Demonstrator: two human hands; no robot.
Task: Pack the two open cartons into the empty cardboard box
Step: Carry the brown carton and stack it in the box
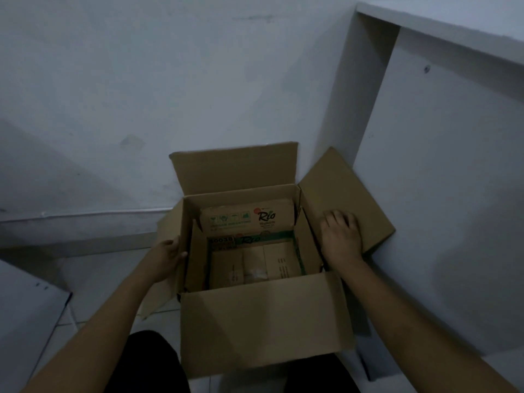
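Centre frame, a printed carton [246, 219] sits inside the cardboard box [255, 321] on the floor [93, 279]. The left hand [168, 258] grips the box's left wall; the right hand [341, 236] lies flat, fingers spread, on the right flap [340, 185]. The board looks light and stiff, likely best held by its walls.

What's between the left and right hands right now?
Head view: the open cardboard box, with a Rio-printed carton inside it, sits between the left hand and the right hand.
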